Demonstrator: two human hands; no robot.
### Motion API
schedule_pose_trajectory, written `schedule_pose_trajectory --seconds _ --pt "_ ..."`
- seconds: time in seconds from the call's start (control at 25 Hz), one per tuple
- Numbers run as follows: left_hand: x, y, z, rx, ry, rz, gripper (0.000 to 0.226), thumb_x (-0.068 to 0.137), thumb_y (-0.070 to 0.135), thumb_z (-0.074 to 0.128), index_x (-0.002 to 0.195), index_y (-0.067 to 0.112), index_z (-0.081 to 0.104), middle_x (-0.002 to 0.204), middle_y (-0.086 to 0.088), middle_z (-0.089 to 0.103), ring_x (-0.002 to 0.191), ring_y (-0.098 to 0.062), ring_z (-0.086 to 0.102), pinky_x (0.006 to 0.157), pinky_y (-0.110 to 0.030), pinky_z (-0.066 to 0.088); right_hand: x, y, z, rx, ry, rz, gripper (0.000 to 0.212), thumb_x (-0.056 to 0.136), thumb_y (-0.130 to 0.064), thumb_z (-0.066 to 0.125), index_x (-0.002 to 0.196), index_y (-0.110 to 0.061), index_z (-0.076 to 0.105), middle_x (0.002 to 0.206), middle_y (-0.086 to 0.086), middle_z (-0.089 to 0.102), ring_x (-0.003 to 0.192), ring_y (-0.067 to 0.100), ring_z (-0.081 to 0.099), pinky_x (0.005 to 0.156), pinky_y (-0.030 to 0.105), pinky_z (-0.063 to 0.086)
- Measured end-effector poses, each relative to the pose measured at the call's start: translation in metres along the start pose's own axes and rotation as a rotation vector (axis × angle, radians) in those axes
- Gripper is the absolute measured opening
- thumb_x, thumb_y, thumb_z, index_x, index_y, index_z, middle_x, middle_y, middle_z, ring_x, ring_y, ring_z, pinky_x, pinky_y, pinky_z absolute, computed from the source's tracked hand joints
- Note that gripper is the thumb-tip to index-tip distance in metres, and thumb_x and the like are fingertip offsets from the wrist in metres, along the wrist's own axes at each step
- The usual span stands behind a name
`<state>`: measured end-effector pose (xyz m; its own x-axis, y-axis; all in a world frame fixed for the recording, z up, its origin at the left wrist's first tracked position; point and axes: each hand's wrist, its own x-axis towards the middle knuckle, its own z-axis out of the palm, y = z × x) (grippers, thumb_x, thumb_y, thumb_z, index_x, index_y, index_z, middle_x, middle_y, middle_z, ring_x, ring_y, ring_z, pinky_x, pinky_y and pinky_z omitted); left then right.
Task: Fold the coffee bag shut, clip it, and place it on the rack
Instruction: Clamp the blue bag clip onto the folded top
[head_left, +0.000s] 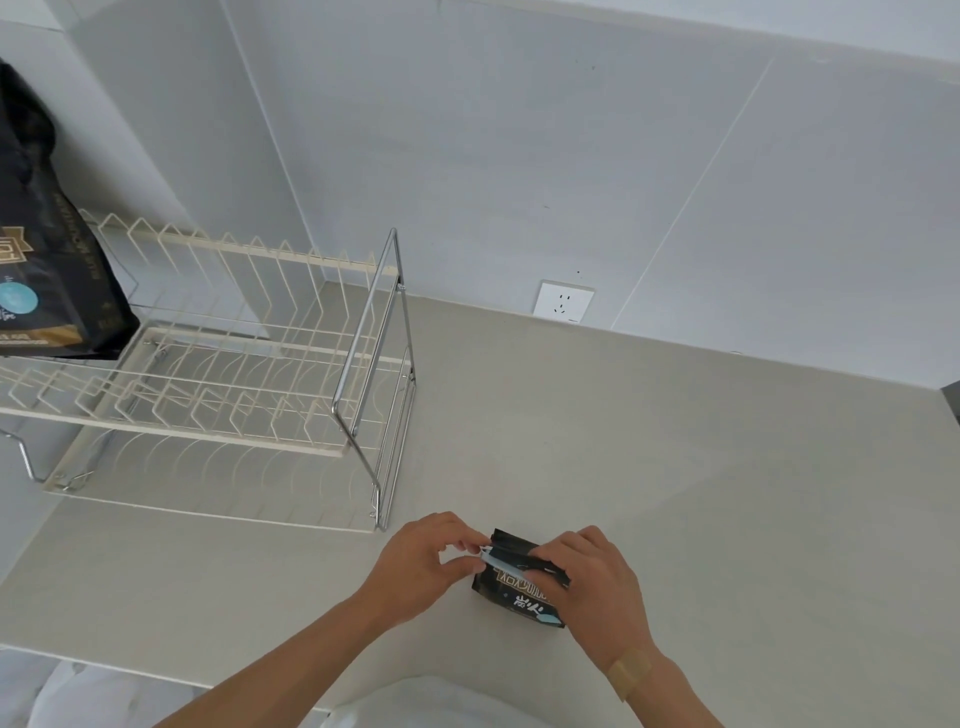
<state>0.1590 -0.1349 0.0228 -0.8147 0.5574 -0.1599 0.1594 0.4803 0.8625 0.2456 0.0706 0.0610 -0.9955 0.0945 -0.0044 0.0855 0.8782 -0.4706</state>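
Pinching a pale clip (497, 560) at the folded top of the coffee bag (519, 590), left hand (415, 564) fingers close; right hand (597, 587) fingers grip the bag's right side on the bench (675, 467).

small coffee bag (519, 587): glossy black foil-like film. clip (506, 562): pale, probably plastic. rack (208, 374): cream-coated wire, shiny chrome frame. counter (675, 467): matt, smooth.

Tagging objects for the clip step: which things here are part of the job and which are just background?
Part of the job:
- small black coffee bag, held on the counter
- pale blue clip at the bag's folded top
- left hand and right hand, both on the bag
- wire rack

Just there:
- large black bag on the rack's left end
- wall socket
- counter
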Motion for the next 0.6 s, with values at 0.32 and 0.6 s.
schedule_pose_trajectory --seconds 0.32,0.6 --pt "0.0059 -0.0014 -0.0006 -0.063 -0.006 -0.066 0.016 0.073 0.021 0.083 0.084 0.030 0.075 0.081 0.013 0.070 0.080 -0.005 0.065 0.072 -0.017 0.046 0.0019 -0.0011 0.0052 0.060 -0.010 0.051 0.011 0.072 -0.027 0.081 0.075 -0.027 0.071 0.068 -0.013 0.062 0.072 0.013 0.054 0.057 0.023 0.044" --pt "0.0100 -0.0010 -0.0021 -0.112 -0.031 -0.079 0.016 0.069 0.016 0.085 0.078 0.026 0.076 0.082 0.010 0.072 0.079 -0.007 0.067 0.077 -0.029 0.053 -0.0002 -0.0012 0.0075 0.110 -0.005 0.088 0.010 0.071 -0.023 0.082 0.074 -0.027 0.073 0.067 -0.013 0.064 0.072 0.014 0.055 0.056 0.026 0.046"
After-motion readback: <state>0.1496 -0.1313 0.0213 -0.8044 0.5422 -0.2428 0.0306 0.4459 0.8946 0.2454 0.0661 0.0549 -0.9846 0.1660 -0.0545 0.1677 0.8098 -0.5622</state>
